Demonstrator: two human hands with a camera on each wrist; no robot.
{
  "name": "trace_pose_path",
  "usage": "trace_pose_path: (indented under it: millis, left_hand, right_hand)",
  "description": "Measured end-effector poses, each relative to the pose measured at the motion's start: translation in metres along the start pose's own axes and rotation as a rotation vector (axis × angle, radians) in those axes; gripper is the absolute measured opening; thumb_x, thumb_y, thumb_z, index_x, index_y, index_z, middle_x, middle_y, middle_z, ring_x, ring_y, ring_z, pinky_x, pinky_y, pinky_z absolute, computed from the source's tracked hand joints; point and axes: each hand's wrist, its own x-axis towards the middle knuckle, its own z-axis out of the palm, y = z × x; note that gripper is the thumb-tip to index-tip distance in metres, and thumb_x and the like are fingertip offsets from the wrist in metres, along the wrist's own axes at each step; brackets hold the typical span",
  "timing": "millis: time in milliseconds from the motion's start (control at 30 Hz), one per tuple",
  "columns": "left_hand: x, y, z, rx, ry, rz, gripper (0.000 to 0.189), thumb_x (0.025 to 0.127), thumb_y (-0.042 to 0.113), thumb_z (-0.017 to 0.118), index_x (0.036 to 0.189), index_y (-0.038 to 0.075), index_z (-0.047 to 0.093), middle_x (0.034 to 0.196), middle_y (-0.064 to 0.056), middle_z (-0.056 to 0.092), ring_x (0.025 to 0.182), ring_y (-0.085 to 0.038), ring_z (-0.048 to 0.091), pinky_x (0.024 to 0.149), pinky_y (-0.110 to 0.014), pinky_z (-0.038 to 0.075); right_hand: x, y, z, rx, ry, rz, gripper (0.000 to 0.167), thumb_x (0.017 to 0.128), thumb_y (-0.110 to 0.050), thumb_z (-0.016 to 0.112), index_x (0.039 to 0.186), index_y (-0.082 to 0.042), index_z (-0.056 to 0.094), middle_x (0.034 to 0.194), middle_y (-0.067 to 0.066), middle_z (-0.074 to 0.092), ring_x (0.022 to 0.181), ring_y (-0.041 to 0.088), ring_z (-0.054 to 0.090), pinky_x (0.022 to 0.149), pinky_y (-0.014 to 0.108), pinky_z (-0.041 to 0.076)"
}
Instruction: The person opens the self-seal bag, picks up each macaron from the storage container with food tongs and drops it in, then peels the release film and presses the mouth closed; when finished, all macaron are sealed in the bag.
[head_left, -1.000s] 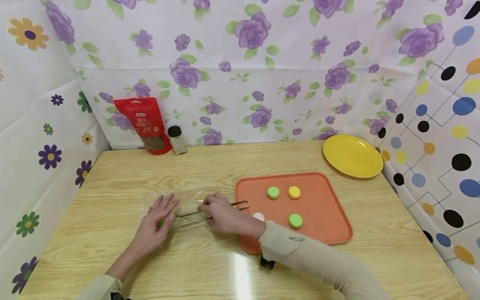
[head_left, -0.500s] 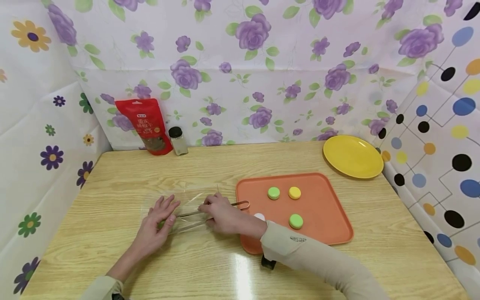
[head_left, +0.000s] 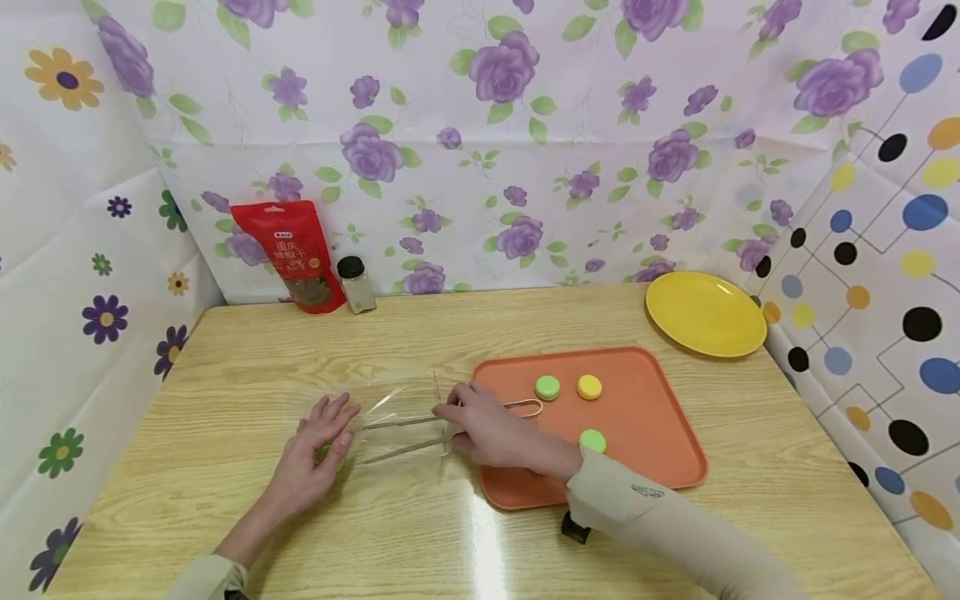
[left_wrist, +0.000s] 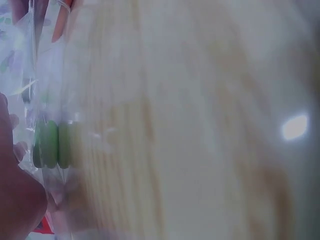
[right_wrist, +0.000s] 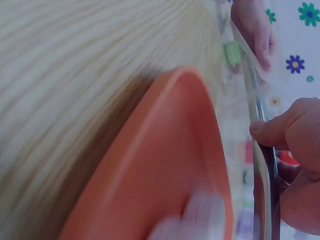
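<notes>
A clear plastic bag [head_left: 397,392] lies on the table, with a green macaron [left_wrist: 51,145] inside its left part. My left hand [head_left: 303,458] rests on the bag over that macaron, fingers spread and thumb apart, partly hiding it. My right hand [head_left: 491,429] grips metal food tongs [right_wrist: 262,175] between thumb and fingers, near the bag's right end. The two tong arms reach leftward into the bag, their tips apart and right of the macaron, holding nothing. The tongs' looped end [head_left: 531,407] sticks out over the tray.
On the orange tray [head_left: 645,433] lie a green macaron [head_left: 547,387], a yellow one [head_left: 589,387] and another green one [head_left: 592,440]; a pale one [right_wrist: 202,215] is blurred. A yellow plate [head_left: 705,312], red pouch [head_left: 288,254] and black-capped jar [head_left: 356,285] stand at the back.
My right hand has moved right with the tongs, drawing their tips away from the green macaron in the bag. My left hand has stayed in place.
</notes>
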Motion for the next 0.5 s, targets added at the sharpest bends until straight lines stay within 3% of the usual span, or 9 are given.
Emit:
trace_pose_path:
  millis: [267, 500]
  left_hand:
    - [0.001, 0.0, 0.0, -0.01, -0.003, 0.001, 0.037, 0.097, -0.002, 0.058, 0.133, -0.008, 0.058, 0.145, -0.034, 0.042, 0.136, -0.065, 0.02, 0.094, -0.088, 0.005]
    - [0.0, 0.001, 0.0, -0.011, -0.002, 0.001, 0.038, 0.096, -0.004, 0.059, 0.133, -0.007, 0.058, 0.145, -0.033, 0.043, 0.137, -0.063, 0.02, 0.094, -0.088, 0.005]
  right_hand:
    - [-0.052, 0.022, -0.025, 0.009, 0.059, 0.038, 0.039, 0.091, 0.003, 0.066, 0.129, -0.005, 0.062, 0.112, 0.011, 0.055, 0.099, 0.029, 0.048, 0.082, 0.04, 0.043]
    - [-0.102, 0.047, -0.042, -0.028, 0.199, 0.076, 0.047, 0.086, 0.007, 0.071, 0.131, -0.002, 0.062, 0.112, 0.012, 0.06, 0.094, 0.031, 0.051, 0.077, 0.046, 0.044]
